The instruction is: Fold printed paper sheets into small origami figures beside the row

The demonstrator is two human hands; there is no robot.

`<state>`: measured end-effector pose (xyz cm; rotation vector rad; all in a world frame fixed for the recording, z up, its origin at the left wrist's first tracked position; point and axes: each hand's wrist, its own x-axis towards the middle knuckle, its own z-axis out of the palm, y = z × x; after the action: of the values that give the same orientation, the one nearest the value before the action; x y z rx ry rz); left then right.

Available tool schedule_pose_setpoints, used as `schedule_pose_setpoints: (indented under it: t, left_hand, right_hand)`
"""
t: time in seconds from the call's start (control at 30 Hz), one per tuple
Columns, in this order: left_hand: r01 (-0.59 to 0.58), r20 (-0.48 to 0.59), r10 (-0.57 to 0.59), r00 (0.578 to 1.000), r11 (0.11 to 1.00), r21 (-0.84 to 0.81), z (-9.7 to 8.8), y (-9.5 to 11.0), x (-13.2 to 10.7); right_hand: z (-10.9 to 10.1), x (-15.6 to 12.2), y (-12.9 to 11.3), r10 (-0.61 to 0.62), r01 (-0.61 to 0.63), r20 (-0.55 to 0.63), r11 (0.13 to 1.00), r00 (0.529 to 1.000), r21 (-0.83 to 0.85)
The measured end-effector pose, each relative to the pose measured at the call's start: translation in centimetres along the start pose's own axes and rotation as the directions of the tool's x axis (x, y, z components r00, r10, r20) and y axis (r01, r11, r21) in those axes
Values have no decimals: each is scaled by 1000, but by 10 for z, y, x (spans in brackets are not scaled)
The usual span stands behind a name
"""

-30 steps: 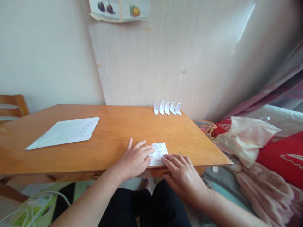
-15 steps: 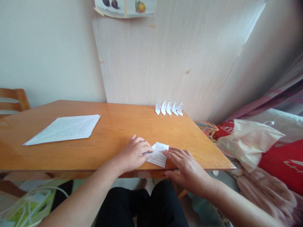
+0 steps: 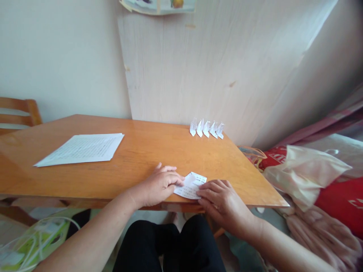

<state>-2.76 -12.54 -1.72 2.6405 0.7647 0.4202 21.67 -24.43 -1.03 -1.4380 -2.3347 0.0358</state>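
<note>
Two hands part-hide the slip (image 3: 190,186): left hand (image 3: 160,186) pinching, right hand (image 3: 224,202) flat (print unreadable).

I'm looking into a home, likely a bedroom: a wooden table (image 3: 85,181) against a plain wall, a chair (image 3: 19,111), a fruit poster (image 3: 159,4), with blankets (image 3: 320,230) and a plastic bag (image 3: 303,172) piled beside it.

Both hands (image 3: 160,186) (image 3: 222,202) on paper slip (image 3: 191,187)

Black trousers (image 3: 170,245) — forearms (image 3: 96,234) bare.
</note>
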Motion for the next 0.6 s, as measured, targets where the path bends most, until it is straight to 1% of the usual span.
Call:
schedule_pose_setpoints:
  t: [0.13, 0.27, 0.4, 0.5, 0.6]
  left_hand:
    - [25, 73, -24, 997, 999, -20, -8, -1, 0]
    - [44, 119, -43, 992, 999, -12, -13, -5, 1]
    - [43, 115, -43, 992, 999, 3, -15, -9, 2]
    - [67, 107, -67, 992, 998, 6, -16, -9, 2]
    - [84, 106, -83, 991, 996, -5, -17, -8, 2]
  right_hand:
    - [-1, 6, 3, 29, -29, 14, 999, 999, 43]
    - [0, 14, 6, 66, -67, 21, 994, 998, 84]
    - [8, 20, 12, 121, -120, 3, 986, 993, 119]
    - [15, 23, 17, 181, -177, -12, 973, 983, 145]
    - [22, 26, 21, 249, -245, -17, 961, 968, 125]
